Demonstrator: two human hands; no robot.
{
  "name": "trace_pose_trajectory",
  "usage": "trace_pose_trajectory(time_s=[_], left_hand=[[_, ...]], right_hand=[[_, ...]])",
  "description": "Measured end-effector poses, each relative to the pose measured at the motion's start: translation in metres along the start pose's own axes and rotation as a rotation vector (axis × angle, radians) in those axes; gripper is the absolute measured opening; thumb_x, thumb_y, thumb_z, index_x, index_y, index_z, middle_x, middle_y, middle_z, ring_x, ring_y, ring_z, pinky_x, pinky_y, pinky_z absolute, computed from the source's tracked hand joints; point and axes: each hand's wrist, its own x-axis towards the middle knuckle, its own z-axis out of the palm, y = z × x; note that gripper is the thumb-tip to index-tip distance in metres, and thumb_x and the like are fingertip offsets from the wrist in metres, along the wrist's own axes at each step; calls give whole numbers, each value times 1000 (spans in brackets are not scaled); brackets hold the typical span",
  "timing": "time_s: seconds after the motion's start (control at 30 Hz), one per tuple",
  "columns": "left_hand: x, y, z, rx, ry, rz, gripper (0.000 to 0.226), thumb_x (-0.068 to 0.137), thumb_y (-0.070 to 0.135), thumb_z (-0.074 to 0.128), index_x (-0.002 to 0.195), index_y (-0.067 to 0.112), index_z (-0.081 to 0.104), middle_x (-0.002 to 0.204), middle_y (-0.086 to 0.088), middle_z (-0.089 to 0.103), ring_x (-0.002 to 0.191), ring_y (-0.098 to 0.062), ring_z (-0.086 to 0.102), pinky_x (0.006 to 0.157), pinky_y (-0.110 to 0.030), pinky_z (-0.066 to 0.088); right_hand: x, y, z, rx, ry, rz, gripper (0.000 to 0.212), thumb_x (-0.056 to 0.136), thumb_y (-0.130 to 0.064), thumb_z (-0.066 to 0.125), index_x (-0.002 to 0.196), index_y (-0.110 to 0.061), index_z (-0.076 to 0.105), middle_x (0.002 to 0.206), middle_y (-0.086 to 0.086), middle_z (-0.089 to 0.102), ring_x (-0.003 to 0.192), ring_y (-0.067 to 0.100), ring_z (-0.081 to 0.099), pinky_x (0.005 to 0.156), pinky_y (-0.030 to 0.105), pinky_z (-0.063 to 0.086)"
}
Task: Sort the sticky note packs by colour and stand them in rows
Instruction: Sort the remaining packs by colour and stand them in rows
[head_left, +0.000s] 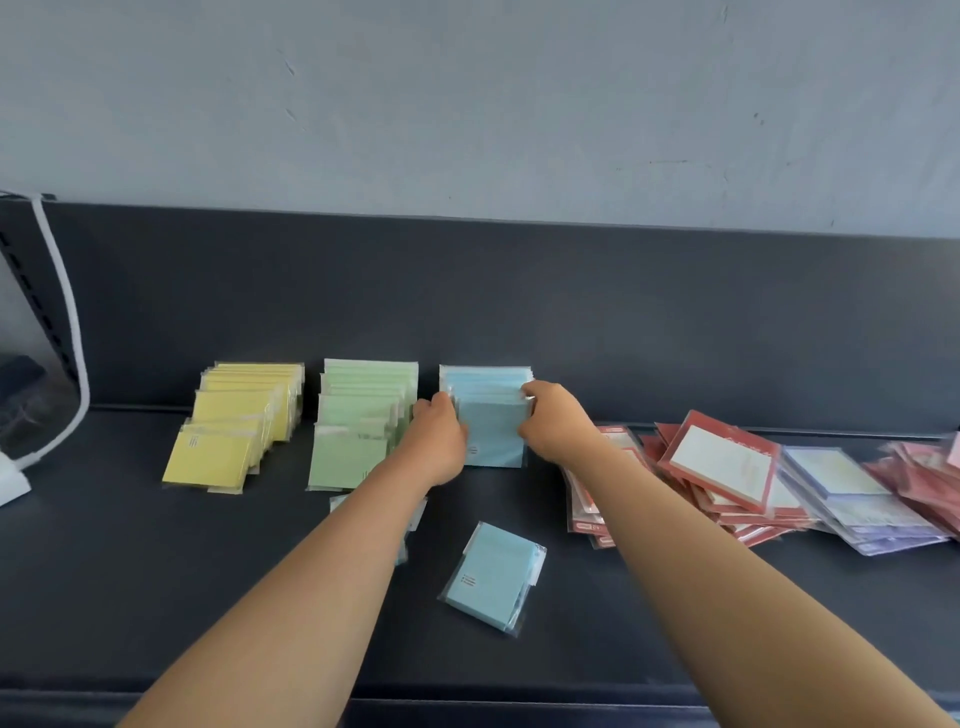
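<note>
Both my arms reach to twelve o'clock, where the blue row (485, 379) stands against the dark back panel. My left hand (436, 436) curls round the left edge of the front blue pack (493, 436), and my right hand (553, 421) pinches its right edge, thumb in front and fingers behind. The pack stands upright at the head of the row.

At nine o'clock from my hands stands the green row (358, 415), and beyond it, the same way, the yellow row (239, 421). At six o'clock a loose blue pack (493, 577) lies flat on the worktop (208, 571), between my forearms. Another pack (415, 512) lies mostly hidden under my left forearm. At three to four o'clock a heap of red packs (722, 467) lies tumbled, with purple packs (872, 514) beside it.
</note>
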Motion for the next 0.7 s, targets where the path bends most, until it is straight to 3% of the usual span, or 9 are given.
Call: trace_pose_trajectory(time_s=[0.17, 0.27, 0.43, 0.6, 0.7], left_hand=[[7, -8, 5, -10, 41, -41, 34, 94, 18, 61, 120, 6, 44, 118, -10, 50, 88, -20, 47, 71, -29, 35], [9, -11, 6, -18, 54, -48, 32, 90, 18, 66, 113, 8, 46, 108, -7, 56, 86, -20, 52, 69, -29, 38], [10, -13, 9, -69, 89, -16, 32, 88, 17, 69, 112, 11, 49, 109, -5, 58, 91, -20, 54, 73, -29, 41], [5, -15, 8, -76, 96, -1, 34, 88, 16, 69, 117, 9, 51, 117, -5, 59, 104, -24, 57, 77, -27, 41], [3, -16, 8, -84, 90, -5, 32, 87, 16, 70, 113, 9, 51, 113, -6, 60, 95, -21, 56, 75, -27, 41]], right_hand=[[5, 3, 2, -78, 48, 14, 40, 83, 2, 59, 122, 4, 54, 113, 17, 62, 104, 32, 61, 84, 36, 52], [5, 1, 4, -97, 48, 28, 31, 78, 1, 63, 108, 8, 58, 101, 21, 62, 94, 37, 63, 77, 40, 54], [4, -1, 2, -113, 100, 65, 24, 78, -8, 69, 97, -7, 54, 88, 6, 55, 79, 26, 57, 59, 29, 47], [5, -3, 7, -58, 124, 42, 36, 77, -6, 69, 111, -2, 55, 103, 11, 63, 92, 29, 63, 75, 35, 53], [4, -4, 7, -74, 100, 48, 27, 77, -4, 68, 102, 0, 59, 98, 14, 64, 83, 27, 63, 70, 32, 52]])
